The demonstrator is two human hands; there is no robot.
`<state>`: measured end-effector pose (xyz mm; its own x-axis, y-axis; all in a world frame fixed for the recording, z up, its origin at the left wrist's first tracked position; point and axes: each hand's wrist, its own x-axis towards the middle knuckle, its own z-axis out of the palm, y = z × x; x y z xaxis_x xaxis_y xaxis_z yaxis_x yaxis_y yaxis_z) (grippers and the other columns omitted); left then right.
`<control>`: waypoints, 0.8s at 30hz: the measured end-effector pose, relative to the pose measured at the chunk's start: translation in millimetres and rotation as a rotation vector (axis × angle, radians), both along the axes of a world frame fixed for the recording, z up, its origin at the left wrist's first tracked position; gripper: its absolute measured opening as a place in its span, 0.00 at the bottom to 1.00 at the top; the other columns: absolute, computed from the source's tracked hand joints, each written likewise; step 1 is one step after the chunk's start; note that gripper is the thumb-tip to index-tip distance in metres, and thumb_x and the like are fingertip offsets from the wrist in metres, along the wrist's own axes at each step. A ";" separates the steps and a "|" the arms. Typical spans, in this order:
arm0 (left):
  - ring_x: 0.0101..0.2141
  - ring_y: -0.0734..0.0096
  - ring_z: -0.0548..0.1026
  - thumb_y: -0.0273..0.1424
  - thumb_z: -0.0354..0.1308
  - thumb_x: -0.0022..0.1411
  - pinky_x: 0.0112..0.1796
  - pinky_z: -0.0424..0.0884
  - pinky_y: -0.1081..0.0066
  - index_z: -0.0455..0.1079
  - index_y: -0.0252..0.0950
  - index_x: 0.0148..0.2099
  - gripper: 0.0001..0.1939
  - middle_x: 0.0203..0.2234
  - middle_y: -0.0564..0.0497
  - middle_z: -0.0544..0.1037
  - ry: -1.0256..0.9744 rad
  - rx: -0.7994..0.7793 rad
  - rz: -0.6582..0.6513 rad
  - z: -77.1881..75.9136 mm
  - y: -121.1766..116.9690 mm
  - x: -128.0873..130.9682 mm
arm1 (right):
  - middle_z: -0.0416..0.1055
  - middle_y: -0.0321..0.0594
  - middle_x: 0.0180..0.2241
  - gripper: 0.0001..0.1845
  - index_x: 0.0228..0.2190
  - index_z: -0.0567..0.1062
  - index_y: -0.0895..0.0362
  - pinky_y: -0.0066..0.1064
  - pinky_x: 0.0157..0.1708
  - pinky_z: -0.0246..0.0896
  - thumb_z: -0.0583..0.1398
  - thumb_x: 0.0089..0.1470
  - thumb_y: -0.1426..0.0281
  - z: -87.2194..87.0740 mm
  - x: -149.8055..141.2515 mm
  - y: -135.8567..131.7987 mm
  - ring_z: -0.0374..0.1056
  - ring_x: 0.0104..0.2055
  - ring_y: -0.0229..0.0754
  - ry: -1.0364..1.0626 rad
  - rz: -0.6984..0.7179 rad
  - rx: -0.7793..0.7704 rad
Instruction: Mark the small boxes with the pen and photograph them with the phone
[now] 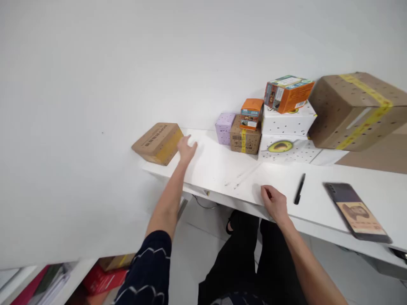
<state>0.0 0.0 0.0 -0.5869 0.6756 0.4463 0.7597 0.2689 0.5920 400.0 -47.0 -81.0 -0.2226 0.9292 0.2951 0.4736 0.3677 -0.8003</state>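
Observation:
My left hand (187,149) is stretched over the left end of the white table, thumb and fingers apart, with nothing in it. Just left of it a brown cardboard box (159,143), printed with dark lettering and sealed with yellow tape, stands against the wall. Whether my fingertips touch the box I cannot tell. Near the table's front edge rests my right hand (274,202), its fingers curled into a loose fist with nothing visible in them. A black pen (299,189) lies a little to its right, and farther right is a phone (358,212) with a picture on its back.
Along the wall stand a lilac box (225,128), a small brown box (245,142) under an orange box (251,113), and white avocado boxes (288,149) with another orange box (290,93) on top. A large taped carton (359,112) is at right. Shelves (68,281) sit low left.

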 end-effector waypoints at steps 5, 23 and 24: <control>0.63 0.35 0.48 0.46 0.63 0.49 0.59 0.44 0.38 0.64 0.39 0.60 0.37 0.64 0.38 0.53 0.150 -0.137 0.488 26.8 -80.0 -83.5 | 0.74 0.43 0.26 0.19 0.31 0.76 0.57 0.33 0.31 0.64 0.53 0.56 0.57 1.0 -3.7 -0.9 0.69 0.25 0.42 -0.036 0.017 0.028; 0.60 0.49 0.62 0.41 0.56 0.58 0.59 0.59 0.53 0.65 0.35 0.61 0.30 0.63 0.40 0.59 0.145 -0.217 0.285 15.8 -130.2 -69.1 | 0.75 0.43 0.27 0.18 0.32 0.76 0.58 0.33 0.32 0.64 0.52 0.57 0.58 -6.3 -2.2 -2.0 0.69 0.26 0.42 -0.085 0.013 0.098; 0.59 0.48 0.63 0.42 0.56 0.58 0.58 0.60 0.53 0.65 0.35 0.60 0.30 0.63 0.39 0.60 0.166 -0.226 0.272 15.6 -134.2 -58.4 | 0.75 0.43 0.27 0.18 0.32 0.76 0.57 0.33 0.31 0.64 0.52 0.57 0.58 -6.7 -2.3 -1.8 0.69 0.26 0.42 -0.083 0.010 0.106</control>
<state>-58.4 -134.2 15.6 -0.6903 0.5973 0.4084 0.7233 0.5833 0.3695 397.6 -48.8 -87.7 -0.2599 0.8912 0.3717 0.5323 0.4534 -0.7149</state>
